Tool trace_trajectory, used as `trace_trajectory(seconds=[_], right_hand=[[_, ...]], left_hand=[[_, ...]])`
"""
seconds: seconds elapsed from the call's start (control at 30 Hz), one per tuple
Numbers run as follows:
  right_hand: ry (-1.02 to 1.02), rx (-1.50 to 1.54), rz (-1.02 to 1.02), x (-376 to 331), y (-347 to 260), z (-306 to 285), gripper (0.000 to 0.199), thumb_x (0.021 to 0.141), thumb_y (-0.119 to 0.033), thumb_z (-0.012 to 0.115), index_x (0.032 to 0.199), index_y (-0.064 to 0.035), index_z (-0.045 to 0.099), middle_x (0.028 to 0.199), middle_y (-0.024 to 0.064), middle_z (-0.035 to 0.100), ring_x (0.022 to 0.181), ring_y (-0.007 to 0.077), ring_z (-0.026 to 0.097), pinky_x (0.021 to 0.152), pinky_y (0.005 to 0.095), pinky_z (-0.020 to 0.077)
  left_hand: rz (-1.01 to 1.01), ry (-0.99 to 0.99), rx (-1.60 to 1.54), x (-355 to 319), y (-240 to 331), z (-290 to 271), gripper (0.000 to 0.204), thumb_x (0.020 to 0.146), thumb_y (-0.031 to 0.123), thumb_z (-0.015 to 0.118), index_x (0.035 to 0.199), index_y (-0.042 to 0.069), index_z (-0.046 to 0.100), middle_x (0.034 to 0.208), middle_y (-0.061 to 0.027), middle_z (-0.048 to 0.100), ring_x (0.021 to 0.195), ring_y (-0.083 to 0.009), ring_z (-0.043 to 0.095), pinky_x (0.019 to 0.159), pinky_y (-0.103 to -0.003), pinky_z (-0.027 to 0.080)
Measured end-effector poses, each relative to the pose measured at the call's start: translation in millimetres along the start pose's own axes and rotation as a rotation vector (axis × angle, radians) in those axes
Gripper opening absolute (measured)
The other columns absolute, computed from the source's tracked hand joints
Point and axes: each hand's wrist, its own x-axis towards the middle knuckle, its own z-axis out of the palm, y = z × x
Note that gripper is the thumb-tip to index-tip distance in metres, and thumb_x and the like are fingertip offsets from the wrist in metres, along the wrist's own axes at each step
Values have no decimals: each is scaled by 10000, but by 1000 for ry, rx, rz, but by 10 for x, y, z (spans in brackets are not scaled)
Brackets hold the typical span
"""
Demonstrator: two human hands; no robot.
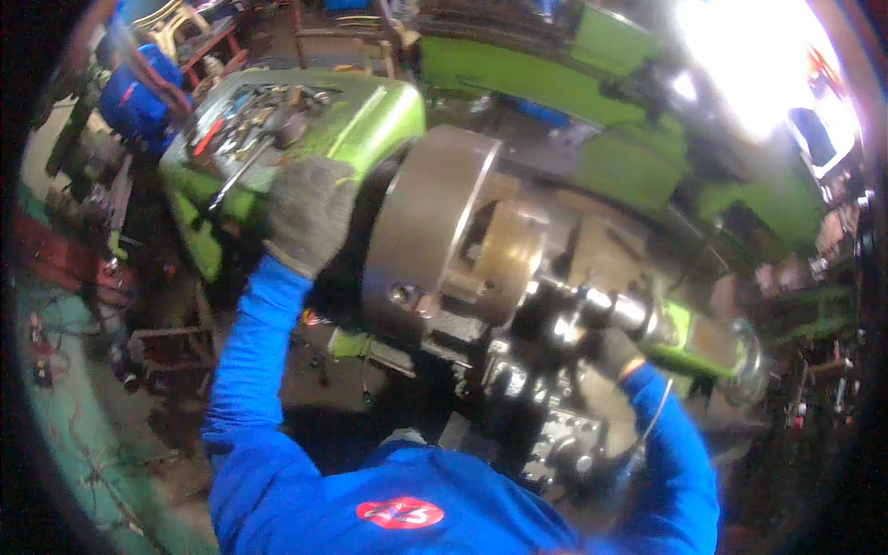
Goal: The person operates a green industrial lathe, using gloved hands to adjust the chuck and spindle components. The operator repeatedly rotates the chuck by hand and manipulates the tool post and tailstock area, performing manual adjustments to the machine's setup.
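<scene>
A thick, brownish metal ring-like workpiece (511, 252) sits at the centre of a lathe, against the right face of a broad grey chuck (427, 222). To its right, a shiny metal spindle (627, 311) runs out toward the green tailstock (694, 340), which has a round handwheel (747, 365) at its far right end.

The person's left hand (313, 211), in a grey glove, is at the near edge of the green headstock (375, 118), left of the chuck. Its fingers are bent out of sight, so I cannot tell how closed its grip is or whether it holds anything. The right hand (615, 353), also in a dark glove, is just beside the spindle on the near side; blur hides its fingers, so its grip cannot be told either.

The workpiece appears to be already mounted at the chuck; whether it is fully secured, or any cutting has been done, does not show.

Nearer, below the workpiece, is the metal carriage (566, 446). On top of the headstock, far left, lie jumbled tools, among them a red-handled tool (208, 137) and a long metal bar (242, 174). Beyond stands more green machinery (629, 153), with a glaring light (749, 65) at far right.
</scene>
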Motion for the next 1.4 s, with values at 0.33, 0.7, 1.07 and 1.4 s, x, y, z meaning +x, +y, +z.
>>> trace_trajectory(seconds=[0.33,0.7,1.07,1.4], right_hand=[[51,272,180,-108,-231,-143,284,798,-150,637,1070,-133,716,991,140,707,947,325,669,821,398,528],[126,449,131,-2,-288,-90,264,756,-173,665,1005,-108,726,949,148,711,904,326,684,805,382,543],[35,104,76,-100,-30,317,245,820,-164,603,1048,-149,690,925,153,675,855,332,662,750,442,524],[420,380,140,-127,-422,-914,289,932,-157,637,1200,-49,631,1091,143,686,1007,283,659,880,348,508]], left_hand=[[17,-126,32,22,-357,299,229,808,175,697,992,53,635,985,-154,623,984,-351,576,890,-448,453],[62,-79,4,-31,-457,324,103,840,117,661,909,43,640,919,-143,621,935,-355,582,860,-447,458],[45,-88,-6,-38,-466,363,103,851,117,658,912,34,645,934,-154,621,946,-357,585,864,-446,466],[44,-70,11,-73,-467,407,114,847,121,663,916,31,650,943,-154,625,950,-363,583,863,-453,469]])
